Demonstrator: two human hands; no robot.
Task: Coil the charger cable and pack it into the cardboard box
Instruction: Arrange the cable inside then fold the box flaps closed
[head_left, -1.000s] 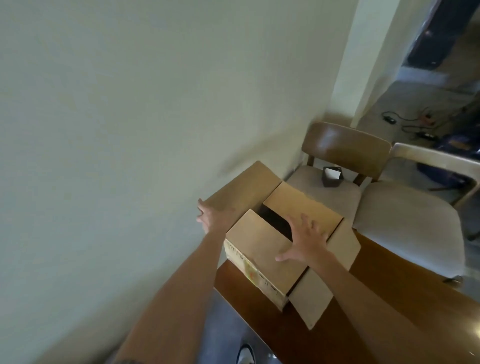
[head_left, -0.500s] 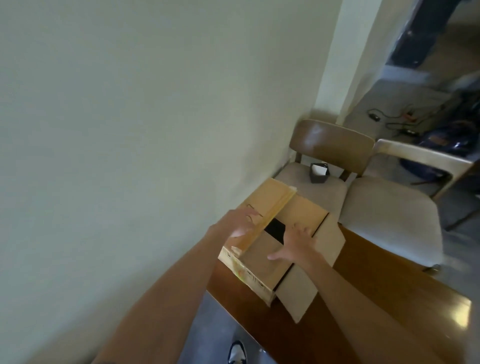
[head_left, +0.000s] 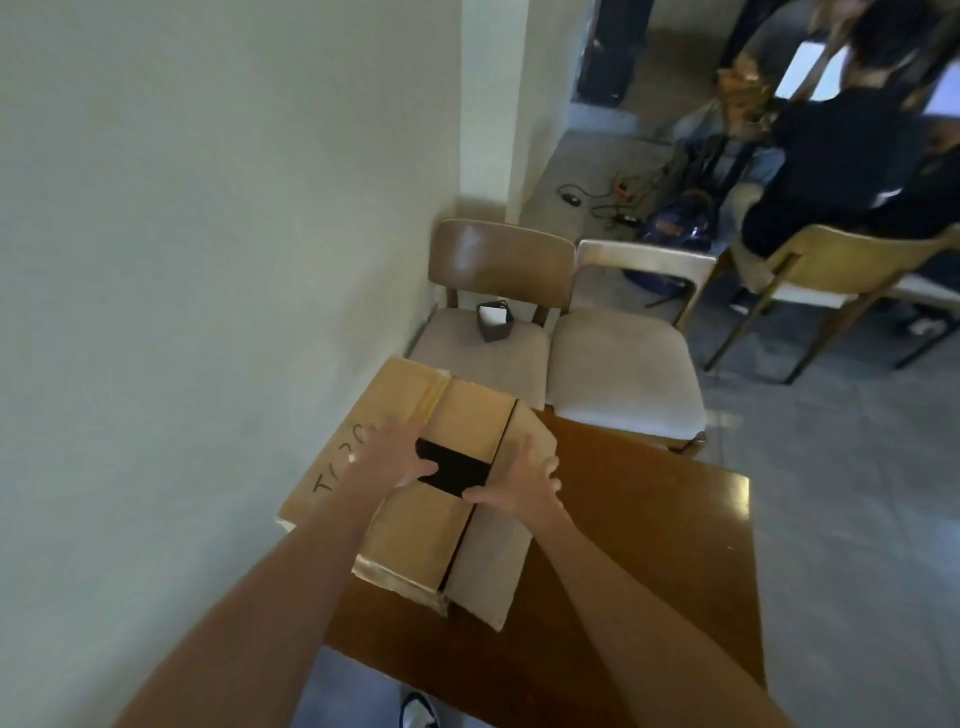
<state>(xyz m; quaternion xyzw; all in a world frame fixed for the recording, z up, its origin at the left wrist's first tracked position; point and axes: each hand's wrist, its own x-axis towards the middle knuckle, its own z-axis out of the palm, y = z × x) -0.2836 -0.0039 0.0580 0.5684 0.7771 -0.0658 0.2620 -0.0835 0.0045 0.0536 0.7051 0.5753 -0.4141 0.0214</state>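
The cable was hidden. The cardboard box (head_left: 410, 535) sat at the wooden table's (head_left: 649, 519) wall-side edge; left hand (head_left: 387, 457) and right hand (head_left: 522, 491) lay flat, fingers spread, on its flaps.

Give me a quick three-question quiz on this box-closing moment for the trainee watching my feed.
1. True or false: the top of the cardboard box is fully shut.
2. Which hand lies on the flap with handwriting: the left hand or the right hand?
3. What stands on the seat of the chair by the wall: A) a small dark container, B) a coiled cable, C) a laptop?

Key
1. False: a dark gap shows between the flaps.
2. The left hand; the right hand spreads open by the flap on the other side.
3. A, the small dark container.
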